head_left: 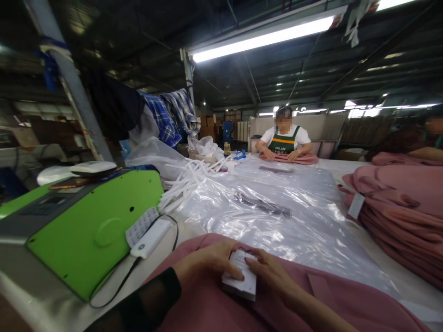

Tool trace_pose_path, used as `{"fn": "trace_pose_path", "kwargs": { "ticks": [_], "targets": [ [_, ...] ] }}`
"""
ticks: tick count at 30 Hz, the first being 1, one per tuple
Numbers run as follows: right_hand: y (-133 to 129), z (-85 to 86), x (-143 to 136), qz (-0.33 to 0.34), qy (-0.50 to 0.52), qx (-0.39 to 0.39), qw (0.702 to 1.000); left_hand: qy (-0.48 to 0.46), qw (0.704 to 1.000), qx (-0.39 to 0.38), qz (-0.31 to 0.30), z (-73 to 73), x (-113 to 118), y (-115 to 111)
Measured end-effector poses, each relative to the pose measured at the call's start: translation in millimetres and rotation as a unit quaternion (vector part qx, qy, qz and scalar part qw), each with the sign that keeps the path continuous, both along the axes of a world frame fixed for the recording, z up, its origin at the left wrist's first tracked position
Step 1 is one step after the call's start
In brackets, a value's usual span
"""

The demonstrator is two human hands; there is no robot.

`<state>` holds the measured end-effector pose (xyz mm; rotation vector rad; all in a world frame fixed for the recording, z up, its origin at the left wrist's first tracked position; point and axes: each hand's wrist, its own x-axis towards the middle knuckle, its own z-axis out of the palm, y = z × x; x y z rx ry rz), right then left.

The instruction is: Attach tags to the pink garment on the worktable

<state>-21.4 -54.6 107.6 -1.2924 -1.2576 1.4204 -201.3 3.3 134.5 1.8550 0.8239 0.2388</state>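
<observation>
Left hand (207, 265): resting on pink garment (221, 309), fingers curled around left edge of small white tag stack (242, 275), thumb lying across its top face
Right hand (273, 272): closed on right side of same stack, fingertips pressing on top
Tag stack: held between both hands, low at centre of view, sitting on pink garment at near edge of table (408, 276)
Left forearm: covered by dark sheer sleeve (145, 299)

Clear plastic bags (277, 216): spread flat over table just beyond garment; dark object (263, 205) visible inside uppermost bag, identity not determinable; second dark shape (277, 168) showing in farther sheet
Bundle of white plastic strips (187, 180): lying at left edge of bags
Crumpled clear bag (152, 154): behind strips, contents not determinable

Green machine (93, 226): left of hands, sloping panel facing viewer; white device with black cable (150, 237) leaning against its lower corner; white handset-like unit (93, 167) on top
Stack of folded pink garments (401, 216): right side of table, white paper tag (356, 205) hanging from its left face
Co-worker in green apron (284, 140): far end of table, both hands flat on another pink garment (294, 159)
Plaid fabric (173, 113): draped over pole in background
</observation>
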Motion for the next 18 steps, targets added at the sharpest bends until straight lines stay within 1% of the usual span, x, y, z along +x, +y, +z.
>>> {"fn": "trace_pose_path", "kwargs": {
  "ticks": [2,6,8,10,13,15,17,18],
  "targets": [
    [4,-6.7,-8,-0.059,0.077,-0.06,0.993,0.009,0.999,0.019,0.039,1.8,-2,-8],
    [3,-7.4,-12,-0.07,0.147,-0.087,0.983,0.003,0.996,0.049,0.079,11.1,-4,-23],
    [2,-5.2,-13,-0.077,0.171,-0.102,0.977,-0.011,0.993,0.087,0.076,11.6,-3,-29],
    [1,-3.3,-14,-0.096,0.177,-0.11,0.973,-0.006,0.991,0.121,0.058,6.4,-2,-34],
    [2,-0.9,-14,-0.112,0.173,-0.12,0.971,0.085,0.983,0.158,0.025,-6.9,-1,-38],
    [3,1.4,-13,-0.109,0.158,-0.126,0.973,0.117,0.972,0.204,0.008,-12.1,0,-40],
    [2,4.8,-11,-0.094,0.133,-0.131,0.978,0.082,0.97,0.227,0.009,-10.8,-1,-39],
    [2,7.0,-10,-0.082,0.118,-0.134,0.981,0.057,0.973,0.223,0.015,-8.1,-2,-37]
  ]
}}
